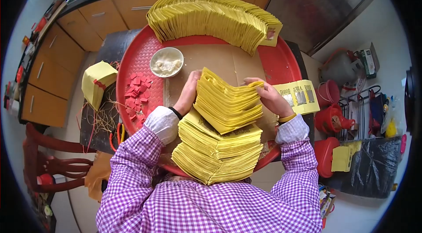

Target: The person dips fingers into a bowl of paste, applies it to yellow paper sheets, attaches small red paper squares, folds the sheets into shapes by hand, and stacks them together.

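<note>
A bundle of folded yellow papers [226,103] is held between my two hands, bent in a shallow V. My left hand [190,92] is closed on its left edge. The fingers of my right hand [272,97] pinch its upper right corner. Below the bundle, nearer my body, a thick stack of folded yellow papers [217,154] lies at the tray's front edge. Printed yellow sheets [300,97] lie beyond my right hand. A white bowl of pale paste [167,62] and small red paper pieces [137,92] are to the left.
A long curved row of yellow papers [211,20] lines the far side of the round red tray [285,64]. Brown cardboard [220,57] covers its middle. Orange-handled scissors [118,136] and tangled strings lie left. A wooden chair [57,158] stands at the left.
</note>
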Tool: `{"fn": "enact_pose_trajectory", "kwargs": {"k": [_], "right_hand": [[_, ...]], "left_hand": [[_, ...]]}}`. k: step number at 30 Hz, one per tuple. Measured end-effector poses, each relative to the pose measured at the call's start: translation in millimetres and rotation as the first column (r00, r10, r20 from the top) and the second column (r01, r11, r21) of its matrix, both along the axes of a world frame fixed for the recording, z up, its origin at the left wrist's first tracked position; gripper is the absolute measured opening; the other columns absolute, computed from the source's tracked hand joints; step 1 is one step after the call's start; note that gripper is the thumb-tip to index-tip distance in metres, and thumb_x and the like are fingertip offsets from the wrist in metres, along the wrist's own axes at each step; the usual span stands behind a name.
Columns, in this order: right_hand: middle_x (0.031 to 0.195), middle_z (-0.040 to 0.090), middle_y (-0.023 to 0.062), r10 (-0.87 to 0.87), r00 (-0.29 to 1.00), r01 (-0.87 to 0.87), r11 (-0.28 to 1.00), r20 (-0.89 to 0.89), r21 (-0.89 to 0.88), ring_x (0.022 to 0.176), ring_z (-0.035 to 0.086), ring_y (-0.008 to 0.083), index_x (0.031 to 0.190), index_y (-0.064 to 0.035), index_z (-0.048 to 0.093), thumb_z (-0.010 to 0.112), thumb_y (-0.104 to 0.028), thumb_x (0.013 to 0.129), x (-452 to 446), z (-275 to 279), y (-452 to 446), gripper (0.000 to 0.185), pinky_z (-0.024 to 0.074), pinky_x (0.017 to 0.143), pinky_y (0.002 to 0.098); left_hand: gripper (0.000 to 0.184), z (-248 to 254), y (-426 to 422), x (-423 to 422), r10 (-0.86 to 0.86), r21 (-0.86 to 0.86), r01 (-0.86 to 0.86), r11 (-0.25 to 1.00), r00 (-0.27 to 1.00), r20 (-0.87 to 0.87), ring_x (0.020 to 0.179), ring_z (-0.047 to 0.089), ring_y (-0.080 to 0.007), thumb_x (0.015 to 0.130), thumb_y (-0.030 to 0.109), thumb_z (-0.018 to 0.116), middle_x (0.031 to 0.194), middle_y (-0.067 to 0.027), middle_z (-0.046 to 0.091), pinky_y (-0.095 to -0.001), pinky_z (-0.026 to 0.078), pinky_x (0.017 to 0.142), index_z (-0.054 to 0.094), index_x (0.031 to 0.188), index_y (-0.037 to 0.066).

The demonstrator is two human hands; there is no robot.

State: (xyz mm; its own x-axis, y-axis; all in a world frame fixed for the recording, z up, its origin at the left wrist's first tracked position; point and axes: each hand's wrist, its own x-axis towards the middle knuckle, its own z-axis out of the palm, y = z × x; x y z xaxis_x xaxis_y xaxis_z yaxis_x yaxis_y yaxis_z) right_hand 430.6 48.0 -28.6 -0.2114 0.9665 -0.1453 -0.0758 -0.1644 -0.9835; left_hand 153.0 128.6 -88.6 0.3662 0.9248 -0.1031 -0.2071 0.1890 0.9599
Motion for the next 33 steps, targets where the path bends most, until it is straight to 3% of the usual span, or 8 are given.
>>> {"fn": "enact_pose_trajectory", "kwargs": {"k": [3, 9, 14, 19, 23, 28, 31, 33], "right_hand": [[0.119, 0.062, 0.0144, 0.024, 0.979, -0.026, 1.0, 0.204, 0.009, 0.113, 0.058, 0.02, 0.134, -0.0009, 0.051, 0.049, -0.043, 0.101, 5.1, -2.1, -3.1, 0.054, 0.0441, 0.1, 0.0295], [0.127, 0.058, 0.0159, 0.055, 0.998, -0.055, 0.999, 0.01, -0.001, 0.115, 0.058, 0.023, 0.136, -0.0017, 0.05, 0.052, -0.035, 0.099, -3.3, 13.0, -3.1, 0.05, 0.0442, 0.099, 0.0319], [0.121, 0.062, 0.0153, 0.102, 0.928, -0.087, 0.994, 0.358, -0.059, 0.112, 0.059, 0.024, 0.135, -0.0006, 0.049, 0.057, -0.038, 0.097, -9.8, 33.3, -15.8, 0.054, 0.0433, 0.102, 0.0333], [0.121, 0.062, 0.0174, -0.09, 0.703, -0.125, 0.961, 0.705, 0.247, 0.111, 0.06, 0.0301, 0.135, -0.0009, 0.05, 0.062, -0.036, 0.092, -38.8, 53.4, -34.7, 0.056, 0.0438, 0.102, 0.0366], [0.116, 0.065, 0.0184, -0.352, 0.365, -0.454, 0.741, 0.862, 0.495, 0.108, 0.061, 0.0336, 0.133, -0.001, 0.052, 0.07, -0.032, 0.085, -55.4, 54.0, -47.0, 0.059, 0.0465, 0.097, 0.0397], [0.113, 0.066, 0.0167, -0.044, 0.397, -0.312, 0.933, 0.917, 0.18, 0.107, 0.061, 0.0312, 0.131, 0.0011, 0.054, 0.076, -0.024, 0.079, -45.0, 54.0, -22.0, 0.062, 0.0461, 0.096, 0.0379], [0.111, 0.067, 0.0177, -0.05, 0.526, -0.2, 0.963, 0.849, 0.181, 0.105, 0.063, 0.0309, 0.131, 0.0005, 0.053, 0.076, -0.027, 0.079, -32.0, 41.0, -6.9, 0.063, 0.0465, 0.095, 0.0396], [0.11, 0.068, 0.0187, -0.058, 0.642, -0.094, 0.984, 0.765, 0.153, 0.102, 0.065, 0.0307, 0.131, 0.0, 0.053, 0.076, -0.03, 0.079, -25.5, 35.0, 0.5, 0.064, 0.0469, 0.095, 0.0413]], "left_hand": [[0.061, -28.5, 7.6, 2.8, -0.036, 0.145, 0.038, 0.989, 0.999, -0.016, 0.098, 0.055, -0.0149, 0.102, 0.054, 0.039, 0.111, -0.0093, 0.058, -0.0264, 0.045, 0.088, 0.051, 0.13, 0.001], [0.061, -14.2, 3.1, 1.2, -0.055, 0.057, 0.053, 0.997, 0.998, 0.023, 0.097, 0.055, -0.0145, 0.102, 0.054, 0.039, 0.111, -0.0095, 0.058, -0.0268, 0.046, 0.086, 0.052, 0.129, 0.001], [0.059, -17.9, 1.3, -1.8, -0.08, 0.057, 0.082, 0.995, 0.996, -0.042, 0.095, 0.056, -0.0142, 0.102, 0.054, 0.04, 0.11, -0.0092, 0.058, -0.027, 0.047, 0.085, 0.053, 0.128, 0.002], [0.061, -1.7, -0.7, -2.3, -0.077, 0.046, 0.079, 0.996, 0.996, -0.052, 0.096, 0.055, -0.0153, 0.103, 0.054, 0.036, 0.111, -0.0099, 0.058, -0.0271, 0.046, 0.086, 0.053, 0.129, 0.002], [0.045, 14.6, -3.9, -4.0, -0.006, 0.175, 0.029, 0.984, 0.991, -0.132, 0.099, 0.055, -0.0165, 0.103, 0.039, 0.044, 0.114, -0.011, 0.056, -0.028, 0.045, 0.089, 0.05, 0.127, 0.0], [0.024, 70.3, -5.5, -11.2, 0.211, 0.428, -0.191, 0.883, 0.977, 0.0, 0.095, 0.054, -0.0164, 0.097, 0.015, 0.057, 0.104, -0.0115, 0.055, -0.0309, 0.046, 0.088, 0.048, 0.116, 0.004], [0.026, 92.9, -23.6, -26.8, -0.007, 0.433, 0.024, 0.901, 0.999, -0.041, 0.091, 0.053, -0.0175, 0.089, 0.002, 0.06, 0.099, -0.0121, 0.052, -0.0318, 0.049, 0.083, 0.046, 0.111, 0.006], [0.023, 96.6, -41.3, -26.4, -0.197, 0.354, 0.352, 0.867, 0.893, -0.406, 0.085, 0.051, -0.0157, 0.09, 0.002, 0.058, 0.102, -0.0078, 0.05, -0.0257, 0.046, 0.079, 0.047, 0.11, 0.005]]}}
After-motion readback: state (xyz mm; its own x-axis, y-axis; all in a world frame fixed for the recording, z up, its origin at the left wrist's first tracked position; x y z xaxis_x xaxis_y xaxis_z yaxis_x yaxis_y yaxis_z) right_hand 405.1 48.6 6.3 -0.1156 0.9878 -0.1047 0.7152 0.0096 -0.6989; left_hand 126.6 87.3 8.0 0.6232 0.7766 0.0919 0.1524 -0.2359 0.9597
